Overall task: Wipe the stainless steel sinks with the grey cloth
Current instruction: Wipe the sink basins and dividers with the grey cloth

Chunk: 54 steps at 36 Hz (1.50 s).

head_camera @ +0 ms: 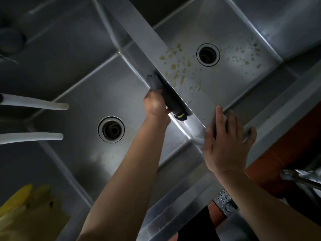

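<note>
Setting: dim kitchen corner, stainless steel double sink unit (271, 119) seen from above at a slant
Near basin (83, 108): steel floor mostly clean, round open drain (111, 129) in the middle
Far basin (231, 80): yellowish-brown spots scattered over the floor, round drain (208, 54) among them
Divider: flat steel ridge (149, 42) between the two basins
Cloth: dark grey cloth (165, 94), bunched long, lying along the divider's near-basin edge; a yellow-green tag shows at its lower end
Left hand (156, 105): fingers closed around the grey cloth, pressing it against the ridge
Right hand (225, 141): fingers spread wide, flat on the front rim where the divider meets it, holding nothing
Left side: two white hose ends (52, 106) reaching over the near basin
Lower left: yellow rubber gloves (20, 202), blurred
Lower right: perforated metal piece (223, 199) and shiny metal tool (302, 178), unclear what
</note>
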{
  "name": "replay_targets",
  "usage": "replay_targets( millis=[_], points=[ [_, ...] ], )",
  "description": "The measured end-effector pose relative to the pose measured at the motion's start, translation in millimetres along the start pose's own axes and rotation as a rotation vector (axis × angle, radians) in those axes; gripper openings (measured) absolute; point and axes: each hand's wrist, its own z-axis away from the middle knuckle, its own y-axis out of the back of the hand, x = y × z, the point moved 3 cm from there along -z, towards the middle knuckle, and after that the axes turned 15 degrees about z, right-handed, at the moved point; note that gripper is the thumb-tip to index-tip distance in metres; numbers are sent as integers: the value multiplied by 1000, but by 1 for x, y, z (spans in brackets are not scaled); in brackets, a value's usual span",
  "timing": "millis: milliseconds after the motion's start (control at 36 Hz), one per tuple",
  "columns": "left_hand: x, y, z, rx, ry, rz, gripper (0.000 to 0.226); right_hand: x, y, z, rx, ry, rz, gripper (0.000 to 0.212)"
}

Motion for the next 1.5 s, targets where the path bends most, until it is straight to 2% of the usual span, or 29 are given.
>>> replay_targets(
  millis=[167, 250, 361, 417, 500, 667, 722, 806, 972, 1056, 1194, 1333, 1500],
  points=[
    [34, -2, 53, -160, -81, 71, 22, 0, 2, 1, 10, 8, 3, 61],
    [49, 4, 67, -247, -72, 52, 20, 1, 3, 1, 26, 5, 3, 61],
    [75, 19, 63, -416, 7, 3, 28, 1, 2, 2, 39, 2, 16, 60],
    [87, 32, 52, -359, -7, 2, 26, 0, 2, 1, 32, -1, 9, 60],
    [93, 59, 21, -134, -78, 64, 24, 0, 1, 0, 40, -9, 4, 60],
    [61, 73, -54, 145, -89, 44, 26, -1, 0, 0, 69, -22, -18, 60],
    [47, 63, -74, 137, -77, -24, 27, -1, 0, 0, 80, -26, -20, 59],
    [26, 40, -95, 75, -18, -71, 15, -1, 1, 0, 112, -29, -16, 59],
    [14, -3, -106, 82, 20, -61, 34, -1, -3, -1, 119, -35, -21, 60],
    [19, -1, -85, 17, -16, 7, 38, 0, -2, -1, 104, -29, -29, 61],
    [31, -3, -41, -100, -148, 52, 11, 0, -1, -1, 64, -20, -43, 62],
    [33, -6, 8, -153, -170, 84, 14, 0, 0, 0, 21, -20, -57, 63],
    [29, -8, 52, -137, -213, 73, 18, 2, -5, -1, -25, 3, -64, 63]
  ],
)
